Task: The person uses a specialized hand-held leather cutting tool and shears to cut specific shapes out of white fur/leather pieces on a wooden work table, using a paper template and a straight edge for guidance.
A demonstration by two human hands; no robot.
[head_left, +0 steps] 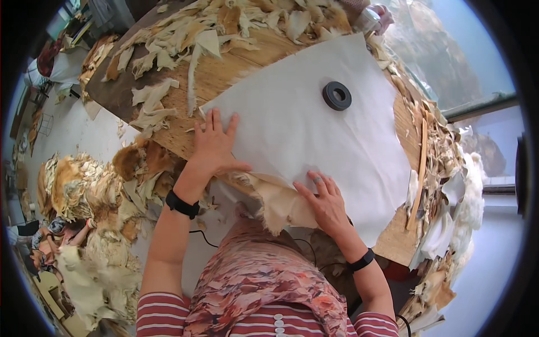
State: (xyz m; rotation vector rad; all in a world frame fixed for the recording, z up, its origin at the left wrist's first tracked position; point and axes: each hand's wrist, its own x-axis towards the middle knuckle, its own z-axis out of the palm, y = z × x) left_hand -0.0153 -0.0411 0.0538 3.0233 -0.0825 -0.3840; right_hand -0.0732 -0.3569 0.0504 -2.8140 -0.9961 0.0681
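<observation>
A large white sheet (303, 135) lies over the wooden table. My left hand (210, 143) rests flat at its left corner, fingers spread. Nearer to me, my right hand (327, 205) lies palm down on the sheet's near edge, its fingers apart. Between my hands, a pale hide with a furry edge (283, 208) comes out from under the sheet and hangs over the table's near edge. How far the hide reaches beneath the sheet is hidden. On the sheet's far right part sits a thick black ring (328, 102).
Fur and hide scraps (160, 48) cover the table's far side. A thin wooden strip (417, 174) lies along the right edge, beside more scraps. Another person's hand (384, 20) is at the far right by a metal container (368, 20). Hide heaps (78, 188) fill the left floor.
</observation>
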